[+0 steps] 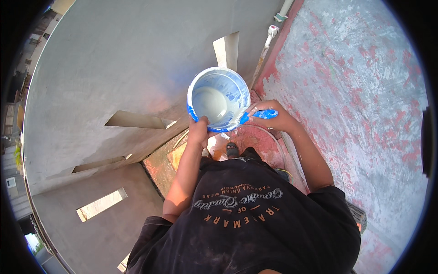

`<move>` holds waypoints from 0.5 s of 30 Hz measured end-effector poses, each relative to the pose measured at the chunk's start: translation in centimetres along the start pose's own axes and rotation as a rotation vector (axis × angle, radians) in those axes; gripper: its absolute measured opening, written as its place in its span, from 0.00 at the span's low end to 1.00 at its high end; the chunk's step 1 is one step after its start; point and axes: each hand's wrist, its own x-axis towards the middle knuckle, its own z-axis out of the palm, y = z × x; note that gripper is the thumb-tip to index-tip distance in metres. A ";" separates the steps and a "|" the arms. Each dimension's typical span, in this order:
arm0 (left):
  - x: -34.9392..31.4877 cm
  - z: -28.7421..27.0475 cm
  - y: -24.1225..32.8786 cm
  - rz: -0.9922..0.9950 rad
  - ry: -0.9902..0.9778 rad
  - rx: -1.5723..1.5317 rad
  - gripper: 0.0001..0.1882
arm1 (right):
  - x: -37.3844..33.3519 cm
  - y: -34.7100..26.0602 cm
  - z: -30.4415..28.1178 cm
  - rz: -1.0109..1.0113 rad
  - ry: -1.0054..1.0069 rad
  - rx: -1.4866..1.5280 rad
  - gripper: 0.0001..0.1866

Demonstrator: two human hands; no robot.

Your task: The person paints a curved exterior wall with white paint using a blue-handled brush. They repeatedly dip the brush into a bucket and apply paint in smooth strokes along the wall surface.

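A blue bucket (219, 73) smeared with white paint is held up in front of me, its mouth tilted toward me. Pale, whitish paint (210, 102) covers its bottom. My left hand (199, 132) grips the near left part of the rim, thumb over the edge. In my right hand (276, 119) is a paintbrush (264, 114) with a blue, paint-stained handle, fingers closed around it. The brush's head reaches over the right side of the rim; its bristles are hard to make out against the white smears.
A grey plastered wall (123, 59) with slot openings curves along the left. At right stands a patchy pale and red wall (351, 86). A white pipe with a tap (272, 31) runs up the corner. Below, my sandalled foot (232, 149) stands on a reddish floor (258, 141).
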 end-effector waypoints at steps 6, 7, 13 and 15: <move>0.5 -0.3 -0.3 -0.028 -0.018 -0.034 0.30 | -1.4 0.3 -0.2 -0.018 0.080 0.001 0.07; 0.5 -0.2 -0.4 -0.018 -0.023 -0.045 0.30 | -1.6 0.0 -0.3 -0.016 0.090 -0.008 0.07; 0.3 -0.1 0.0 -0.016 0.007 -0.060 0.29 | -2.2 -1.3 -0.9 -0.010 0.121 -0.069 0.07; 0.2 -0.2 0.2 -0.026 0.020 -0.061 0.28 | -2.5 -1.4 -1.3 0.028 0.133 -0.087 0.07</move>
